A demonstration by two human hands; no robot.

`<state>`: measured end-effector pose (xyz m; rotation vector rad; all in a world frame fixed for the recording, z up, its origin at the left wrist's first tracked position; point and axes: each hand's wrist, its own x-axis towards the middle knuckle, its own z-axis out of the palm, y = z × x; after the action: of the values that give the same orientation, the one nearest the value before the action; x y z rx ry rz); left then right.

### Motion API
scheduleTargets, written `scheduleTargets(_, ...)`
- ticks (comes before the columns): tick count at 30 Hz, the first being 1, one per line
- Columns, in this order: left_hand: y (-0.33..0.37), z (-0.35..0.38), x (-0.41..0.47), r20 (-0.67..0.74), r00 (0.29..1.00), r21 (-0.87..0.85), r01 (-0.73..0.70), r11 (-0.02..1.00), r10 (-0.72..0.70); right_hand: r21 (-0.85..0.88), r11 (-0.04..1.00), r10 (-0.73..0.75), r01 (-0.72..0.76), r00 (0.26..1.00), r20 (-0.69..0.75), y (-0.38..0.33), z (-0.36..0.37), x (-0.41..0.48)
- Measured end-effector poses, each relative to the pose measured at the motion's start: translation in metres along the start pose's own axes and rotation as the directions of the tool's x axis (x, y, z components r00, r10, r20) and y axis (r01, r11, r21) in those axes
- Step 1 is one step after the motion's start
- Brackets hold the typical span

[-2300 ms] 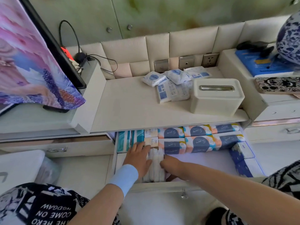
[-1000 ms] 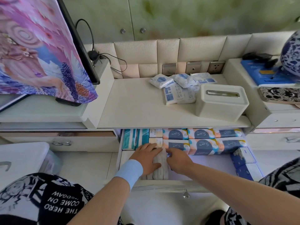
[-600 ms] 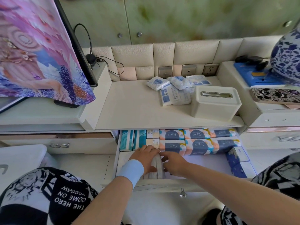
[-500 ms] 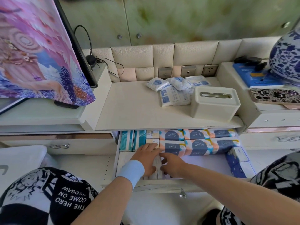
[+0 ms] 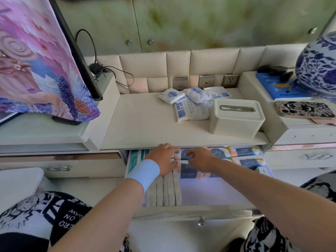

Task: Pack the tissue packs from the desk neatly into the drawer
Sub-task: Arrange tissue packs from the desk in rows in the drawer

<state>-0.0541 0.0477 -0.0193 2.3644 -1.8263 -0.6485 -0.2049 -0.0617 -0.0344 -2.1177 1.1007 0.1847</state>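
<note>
The drawer under the desk stands pulled out. A row of white tissue packs stands on edge in its left half. Navy-and-orange packs fill the back rows, and teal packs sit at the back left. My left hand, with a blue wristband, lies flat on the far end of the white row. My right hand hovers beside it over a navy-and-orange pack with its fingers curled and nothing in them. Several white-and-blue tissue packs lie in a loose pile on the desk.
A cream tissue box stands on the desk right of the pile. A screen with a pink picture stands at the left, above a closed drawer. On the right shelf sit a blue-white vase, a patterned phone and a blue book.
Both hands have slid from the middle of the white row toward the back of the drawer. The white row now shows along its whole length. The camera view shifted closer.
</note>
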Motion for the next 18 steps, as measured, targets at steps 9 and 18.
scheduleTargets(9,0.007,-0.082,0.090,-0.022,0.999,0.141,0.035,0.989,-0.032,-0.267,0.962,-0.122,0.053,0.961,-0.249,-0.033,-0.086,0.069)
scheduleTargets(18,-0.011,-0.072,0.163,-0.030,0.991,-0.063,0.127,0.990,-0.129,-0.339,0.925,0.102,-0.173,0.971,-0.217,-0.052,-0.082,0.137)
